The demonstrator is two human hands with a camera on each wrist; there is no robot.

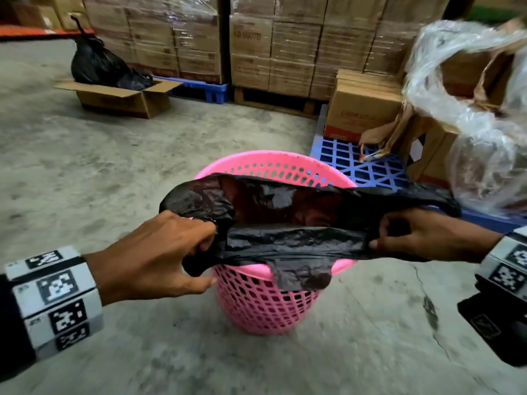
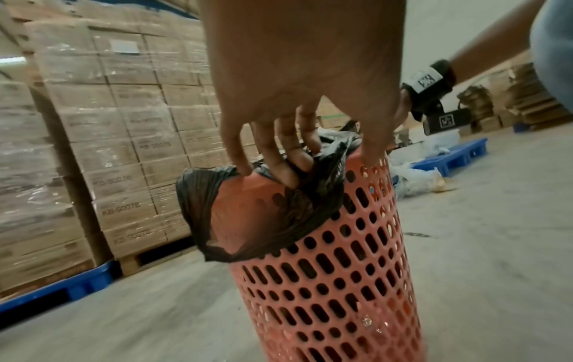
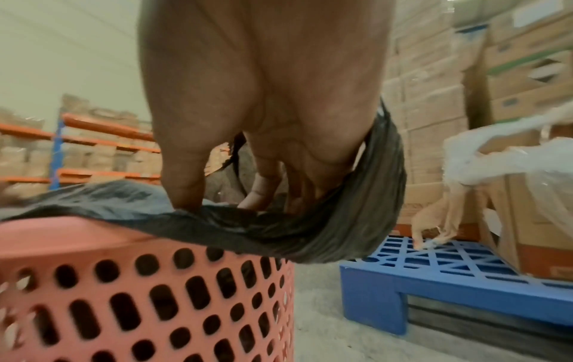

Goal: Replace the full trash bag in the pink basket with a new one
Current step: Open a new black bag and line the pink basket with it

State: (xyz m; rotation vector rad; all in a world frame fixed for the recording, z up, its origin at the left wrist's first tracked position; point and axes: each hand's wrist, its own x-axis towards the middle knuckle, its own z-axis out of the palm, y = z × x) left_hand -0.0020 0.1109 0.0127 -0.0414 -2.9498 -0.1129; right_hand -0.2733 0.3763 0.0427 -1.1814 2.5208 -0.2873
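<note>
A pink perforated basket stands on the concrete floor in front of me. A new black trash bag is stretched open over its mouth. My left hand grips the bag's left edge against the basket's left rim. My right hand grips the bag's right edge just beyond the right rim. A tied, full black trash bag sits in an open cardboard box at the far left.
Wrapped stacks of cartons on pallets line the back. A blue plastic pallet with boxes and crumpled clear plastic wrap lies close to the basket's right. Bare concrete floor spreads to the left and in front.
</note>
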